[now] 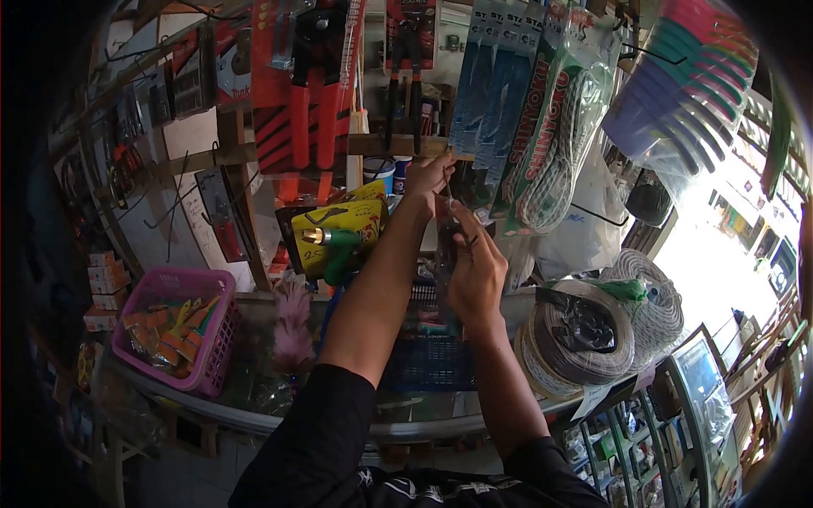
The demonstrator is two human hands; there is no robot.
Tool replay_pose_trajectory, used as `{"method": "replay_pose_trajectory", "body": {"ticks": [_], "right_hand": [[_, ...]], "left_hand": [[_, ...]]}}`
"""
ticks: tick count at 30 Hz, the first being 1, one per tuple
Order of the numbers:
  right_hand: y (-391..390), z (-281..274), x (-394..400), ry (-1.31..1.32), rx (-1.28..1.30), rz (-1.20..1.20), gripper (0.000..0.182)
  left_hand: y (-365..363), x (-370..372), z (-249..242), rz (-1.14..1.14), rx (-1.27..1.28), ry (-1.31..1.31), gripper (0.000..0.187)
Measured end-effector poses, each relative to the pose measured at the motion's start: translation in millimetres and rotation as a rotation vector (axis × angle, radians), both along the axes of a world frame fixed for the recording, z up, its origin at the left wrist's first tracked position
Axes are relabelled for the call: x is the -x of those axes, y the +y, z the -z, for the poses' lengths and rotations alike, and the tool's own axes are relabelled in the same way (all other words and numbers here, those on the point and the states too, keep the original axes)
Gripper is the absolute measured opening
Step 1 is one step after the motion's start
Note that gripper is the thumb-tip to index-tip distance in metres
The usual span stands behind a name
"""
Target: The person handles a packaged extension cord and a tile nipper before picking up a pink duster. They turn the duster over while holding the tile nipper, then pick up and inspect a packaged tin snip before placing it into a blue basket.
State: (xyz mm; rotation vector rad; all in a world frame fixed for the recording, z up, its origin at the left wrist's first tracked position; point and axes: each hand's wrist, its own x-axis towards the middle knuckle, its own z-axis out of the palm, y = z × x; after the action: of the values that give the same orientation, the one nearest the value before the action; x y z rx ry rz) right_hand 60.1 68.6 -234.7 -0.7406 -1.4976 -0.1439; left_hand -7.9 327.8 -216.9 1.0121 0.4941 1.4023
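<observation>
Packets (555, 127) hang around fingers (471, 225) above a glass counter (408, 412).

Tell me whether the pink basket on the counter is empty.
Not empty: the pink basket has small items, partly orange, visible inside.

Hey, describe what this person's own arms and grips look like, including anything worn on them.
The left grip and right grip are bare, with no gloves; rings are too small to rule out. I see no watch. The left sleeve and right sleeve are short and black, leaving the forearms uncovered. The dark shirt has pale markings across the front.
</observation>
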Motion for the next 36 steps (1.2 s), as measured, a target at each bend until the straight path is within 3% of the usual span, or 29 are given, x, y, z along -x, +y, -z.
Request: {"method": "replay_pose_trajectory", "body": {"ticks": [5, 8, 14, 20, 23, 30, 36], "right_hand": [[-2.3, 6.7, -13.4, 0.043, 0.062, -0.01, 0.045], [-7.6, 9.9, -19.7, 0.097, 0.141, -0.055, 0.044], [-3.2, 32.7, -30.5, 0.256, 0.175, -0.142, 0.042], [13.0, 59.1, -47.6, 0.417, 0.232, -0.214, 0.042], [9.5, 53.8, -58.6, 0.398, 0.321, -0.196, 0.037], [24.9, 55.5, -74.1, 0.412, 0.399, -0.244, 0.033], [19.4, 55.3, -71.5, 0.436, 0.444, -0.254, 0.041]], "left_hand": [[-64.6, 8.0, -9.9, 0.013, 0.019, 0.178, 0.057], [-84.2, 15.5, 3.1, 0.084, -0.022, 0.12, 0.059], [-151.8, 26.2, 10.4, 0.034, -0.179, 0.374, 0.057], [-167.4, 16.9, 28.9, -0.032, -0.47, 0.485, 0.03], [-172.1, 9.9, 33.7, -0.08, -0.498, 0.399, 0.02], [-179.2, 2.8, 40.2, -0.21, -0.502, 0.412, 0.02], [-193.7, -1.5, 41.3, -0.38, -0.562, 0.464, 0.023]]}}
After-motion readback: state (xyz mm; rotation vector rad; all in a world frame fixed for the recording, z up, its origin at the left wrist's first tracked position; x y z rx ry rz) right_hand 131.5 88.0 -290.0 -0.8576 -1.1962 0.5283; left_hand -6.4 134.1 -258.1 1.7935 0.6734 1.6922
